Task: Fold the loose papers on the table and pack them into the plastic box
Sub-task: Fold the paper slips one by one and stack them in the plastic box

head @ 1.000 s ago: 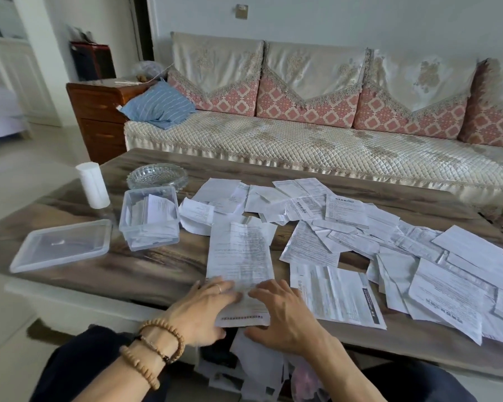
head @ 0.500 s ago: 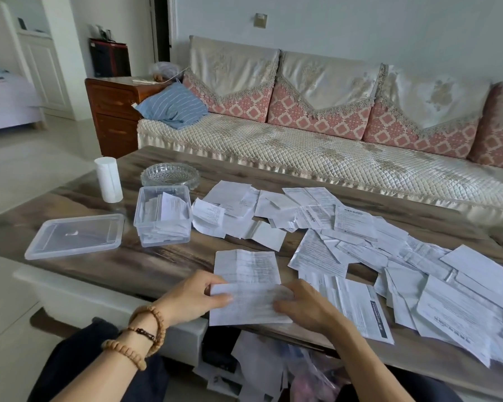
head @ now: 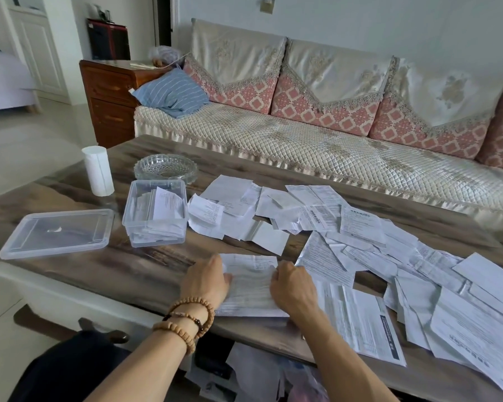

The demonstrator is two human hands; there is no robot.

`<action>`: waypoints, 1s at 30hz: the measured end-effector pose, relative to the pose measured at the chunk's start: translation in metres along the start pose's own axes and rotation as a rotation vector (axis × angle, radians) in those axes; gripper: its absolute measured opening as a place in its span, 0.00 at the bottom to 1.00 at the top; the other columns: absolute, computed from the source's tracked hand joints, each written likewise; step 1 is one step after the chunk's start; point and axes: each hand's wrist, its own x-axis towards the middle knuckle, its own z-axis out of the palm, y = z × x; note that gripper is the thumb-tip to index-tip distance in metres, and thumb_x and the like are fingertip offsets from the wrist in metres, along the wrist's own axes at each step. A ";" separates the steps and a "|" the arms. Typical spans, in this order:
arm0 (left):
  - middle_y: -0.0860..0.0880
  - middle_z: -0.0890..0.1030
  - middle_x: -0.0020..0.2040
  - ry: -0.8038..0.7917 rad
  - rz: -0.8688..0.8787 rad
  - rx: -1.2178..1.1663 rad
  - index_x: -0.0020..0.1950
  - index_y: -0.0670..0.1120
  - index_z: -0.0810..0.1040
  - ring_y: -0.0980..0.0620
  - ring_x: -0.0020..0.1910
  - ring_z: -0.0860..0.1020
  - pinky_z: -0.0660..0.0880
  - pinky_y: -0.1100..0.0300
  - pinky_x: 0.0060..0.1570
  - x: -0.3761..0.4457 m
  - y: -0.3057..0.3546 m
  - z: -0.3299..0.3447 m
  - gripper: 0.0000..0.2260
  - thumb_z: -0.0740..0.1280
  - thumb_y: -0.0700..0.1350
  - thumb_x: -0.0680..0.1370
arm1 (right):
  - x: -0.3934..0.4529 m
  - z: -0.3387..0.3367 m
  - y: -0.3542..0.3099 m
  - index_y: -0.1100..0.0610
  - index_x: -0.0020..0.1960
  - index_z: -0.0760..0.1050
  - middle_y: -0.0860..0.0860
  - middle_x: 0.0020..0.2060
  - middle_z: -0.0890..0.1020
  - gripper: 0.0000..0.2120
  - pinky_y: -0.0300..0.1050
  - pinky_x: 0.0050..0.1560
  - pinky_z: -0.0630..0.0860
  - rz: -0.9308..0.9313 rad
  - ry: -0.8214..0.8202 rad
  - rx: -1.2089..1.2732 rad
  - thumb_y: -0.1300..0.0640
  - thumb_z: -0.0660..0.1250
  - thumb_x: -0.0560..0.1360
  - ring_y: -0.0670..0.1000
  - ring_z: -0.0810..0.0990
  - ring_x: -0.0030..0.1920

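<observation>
A printed paper (head: 251,285), doubled over on itself, lies flat near the table's front edge. My left hand (head: 205,281) presses its left side and my right hand (head: 292,287) presses its right side, fingers curled down onto it. The clear plastic box (head: 154,217) stands to the upper left, holding several folded papers. Its clear lid (head: 55,232) lies flat further left. Loose papers (head: 360,236) spread over the middle and right of the wooden table (head: 145,268).
A white paper roll (head: 98,171) and a glass ashtray (head: 165,169) stand behind the box. A sofa (head: 317,146) runs along the table's far side, with a wooden cabinet (head: 111,97) at its left. More papers sit under the table's front edge (head: 256,369).
The long sheet was folded in half, its near end brought up over the far part. Both hands moved forward and now press on the folded paper. The camera view shifted closer.
</observation>
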 end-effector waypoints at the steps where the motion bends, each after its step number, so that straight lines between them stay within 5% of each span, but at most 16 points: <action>1: 0.50 0.80 0.45 0.020 0.000 0.019 0.55 0.46 0.74 0.52 0.38 0.76 0.71 0.62 0.35 0.003 -0.001 0.001 0.11 0.65 0.52 0.80 | 0.004 0.001 0.000 0.62 0.51 0.75 0.60 0.50 0.82 0.11 0.44 0.40 0.66 0.000 0.005 0.003 0.59 0.55 0.80 0.61 0.79 0.52; 6: 0.53 0.75 0.33 0.110 0.019 0.074 0.69 0.46 0.65 0.55 0.29 0.73 0.69 0.65 0.28 0.015 -0.007 0.013 0.19 0.61 0.52 0.82 | 0.020 0.008 0.001 0.58 0.51 0.76 0.57 0.48 0.81 0.10 0.45 0.43 0.72 0.103 0.006 0.095 0.54 0.59 0.80 0.60 0.79 0.50; 12: 0.55 0.71 0.33 0.169 0.051 0.006 0.75 0.46 0.58 0.59 0.28 0.67 0.59 0.70 0.25 0.021 -0.015 0.018 0.27 0.62 0.54 0.81 | 0.039 0.016 0.005 0.57 0.52 0.78 0.54 0.48 0.81 0.12 0.45 0.42 0.73 0.195 -0.001 0.103 0.49 0.62 0.79 0.57 0.79 0.48; 14: 0.55 0.72 0.33 0.174 0.017 -0.082 0.76 0.45 0.58 0.59 0.29 0.70 0.67 0.69 0.32 0.024 -0.018 0.019 0.28 0.64 0.53 0.80 | 0.043 0.017 0.005 0.57 0.53 0.78 0.54 0.48 0.81 0.13 0.46 0.43 0.73 0.200 -0.009 0.092 0.49 0.61 0.79 0.57 0.79 0.48; 16: 0.54 0.75 0.31 0.172 -0.014 -0.138 0.76 0.44 0.57 0.57 0.30 0.74 0.76 0.61 0.49 0.028 -0.021 0.021 0.31 0.65 0.52 0.79 | 0.044 0.016 0.004 0.58 0.52 0.77 0.55 0.47 0.80 0.13 0.46 0.42 0.73 0.186 0.000 0.055 0.49 0.60 0.80 0.57 0.79 0.48; 19: 0.53 0.78 0.32 0.171 -0.036 -0.156 0.77 0.44 0.55 0.55 0.34 0.78 0.71 0.52 0.63 0.033 -0.022 0.022 0.32 0.66 0.53 0.79 | 0.043 0.014 0.001 0.58 0.53 0.76 0.56 0.47 0.80 0.14 0.46 0.42 0.73 0.164 0.028 -0.003 0.49 0.59 0.81 0.57 0.78 0.48; 30: 0.52 0.76 0.30 0.134 0.011 -0.147 0.77 0.45 0.56 0.53 0.32 0.77 0.79 0.51 0.49 0.040 -0.024 0.016 0.33 0.67 0.52 0.78 | 0.043 0.017 -0.005 0.56 0.57 0.71 0.56 0.48 0.81 0.12 0.47 0.41 0.67 0.077 0.024 -0.143 0.50 0.53 0.83 0.60 0.79 0.51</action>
